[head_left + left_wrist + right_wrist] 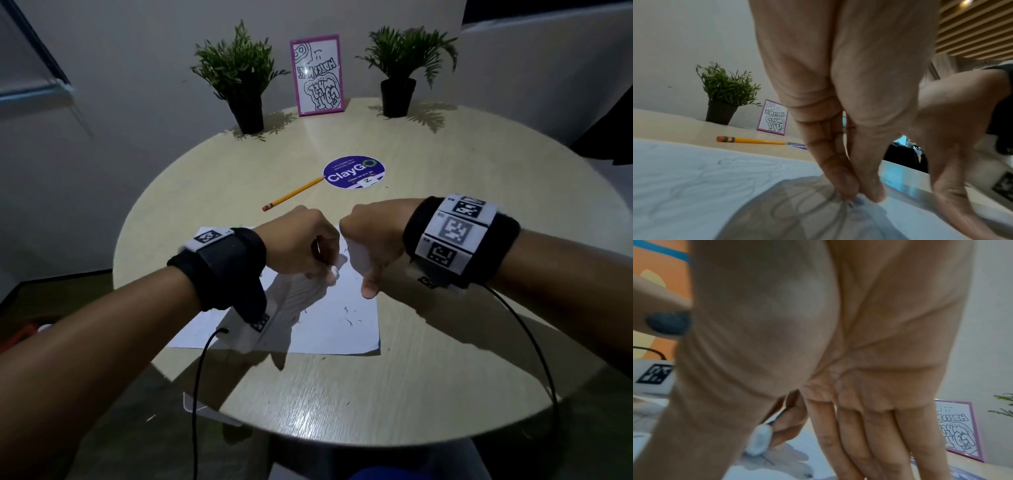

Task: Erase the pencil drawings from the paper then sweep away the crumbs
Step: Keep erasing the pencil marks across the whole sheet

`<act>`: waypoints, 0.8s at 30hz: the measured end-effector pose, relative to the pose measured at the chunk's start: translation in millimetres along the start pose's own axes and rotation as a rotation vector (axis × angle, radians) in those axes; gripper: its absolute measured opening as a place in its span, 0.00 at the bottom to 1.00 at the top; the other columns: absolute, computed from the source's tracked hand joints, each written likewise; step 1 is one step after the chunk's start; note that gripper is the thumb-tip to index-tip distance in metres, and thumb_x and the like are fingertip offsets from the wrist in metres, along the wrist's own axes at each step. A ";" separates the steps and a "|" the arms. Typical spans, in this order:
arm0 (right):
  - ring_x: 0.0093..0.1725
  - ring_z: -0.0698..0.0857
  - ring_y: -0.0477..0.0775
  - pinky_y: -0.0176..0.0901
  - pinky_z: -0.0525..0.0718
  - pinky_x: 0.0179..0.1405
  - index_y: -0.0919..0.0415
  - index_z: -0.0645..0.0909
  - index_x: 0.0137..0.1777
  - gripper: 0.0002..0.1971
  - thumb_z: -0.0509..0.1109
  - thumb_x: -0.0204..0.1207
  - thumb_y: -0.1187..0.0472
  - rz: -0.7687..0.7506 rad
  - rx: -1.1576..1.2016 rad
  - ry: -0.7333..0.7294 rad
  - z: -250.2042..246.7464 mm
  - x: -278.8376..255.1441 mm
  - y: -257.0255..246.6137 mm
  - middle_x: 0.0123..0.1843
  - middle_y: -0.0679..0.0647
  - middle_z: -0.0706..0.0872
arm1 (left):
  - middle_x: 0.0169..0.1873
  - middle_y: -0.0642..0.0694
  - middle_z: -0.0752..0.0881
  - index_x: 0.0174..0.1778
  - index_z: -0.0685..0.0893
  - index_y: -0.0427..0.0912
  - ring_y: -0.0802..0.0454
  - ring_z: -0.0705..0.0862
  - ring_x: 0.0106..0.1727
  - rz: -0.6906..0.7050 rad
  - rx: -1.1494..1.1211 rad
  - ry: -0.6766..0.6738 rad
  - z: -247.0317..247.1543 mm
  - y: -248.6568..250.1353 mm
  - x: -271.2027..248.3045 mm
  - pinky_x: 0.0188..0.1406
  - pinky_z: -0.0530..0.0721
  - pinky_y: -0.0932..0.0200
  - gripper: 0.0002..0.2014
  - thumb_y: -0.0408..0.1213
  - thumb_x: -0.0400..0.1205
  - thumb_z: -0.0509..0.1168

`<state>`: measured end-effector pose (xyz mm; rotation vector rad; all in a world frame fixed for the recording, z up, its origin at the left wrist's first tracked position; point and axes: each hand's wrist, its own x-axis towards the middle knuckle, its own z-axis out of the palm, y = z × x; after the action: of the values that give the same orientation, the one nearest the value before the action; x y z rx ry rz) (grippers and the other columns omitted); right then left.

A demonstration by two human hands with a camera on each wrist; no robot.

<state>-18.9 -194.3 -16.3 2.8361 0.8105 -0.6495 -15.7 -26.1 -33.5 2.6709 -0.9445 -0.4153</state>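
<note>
Here, mid-frame, your left hand [301, 246] pinches a white eraser [333, 272] against the paper [329, 329]; your right hand [371, 240], fingers straight, presses the sheet just beside it.

White paper [329, 329], yellow pencil [294, 195], purple-framed picture [317, 75].

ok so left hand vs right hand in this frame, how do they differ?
1. The left hand pinches a white eraser against the paper; the right hand holds nothing.
2. The left hand's fingers are bunched round the eraser; the right hand's fingers are straight, with the thumb down on the sheet.

Shared: both are knuckles-up, close together over the paper's far half.
</note>
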 end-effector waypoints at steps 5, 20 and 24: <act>0.49 0.82 0.55 0.46 0.81 0.45 0.55 0.74 0.47 0.29 0.86 0.60 0.40 0.009 -0.028 0.009 2.2 -3.6 3.2 0.48 0.50 0.80 | 0.33 0.50 0.91 0.41 0.89 0.42 0.55 0.91 0.36 -0.171 -0.153 0.196 -18.5 -12.7 18.7 0.51 0.90 0.48 0.08 0.31 0.71 0.80; 0.44 0.83 0.54 0.54 0.87 0.55 0.47 0.65 0.34 0.30 0.86 0.58 0.37 0.015 0.012 0.022 4.5 -1.9 6.6 0.38 0.45 0.78 | 0.33 0.54 0.92 0.41 0.93 0.44 0.61 0.89 0.37 -0.095 -0.105 0.119 -5.9 1.7 13.1 0.43 0.89 0.62 0.08 0.37 0.69 0.83; 0.49 0.83 0.55 0.51 0.86 0.52 0.46 0.64 0.36 0.31 0.85 0.58 0.35 0.018 0.018 0.024 5.8 -1.8 8.1 0.40 0.44 0.77 | 0.30 0.50 0.91 0.40 0.93 0.43 0.59 0.89 0.33 -0.140 -0.130 0.222 -12.3 -4.8 27.4 0.42 0.89 0.59 0.06 0.35 0.70 0.82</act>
<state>-18.2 -203.3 -20.8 2.8697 0.7862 -0.6243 11.8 -38.1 -28.7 2.6054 -0.6469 -0.1953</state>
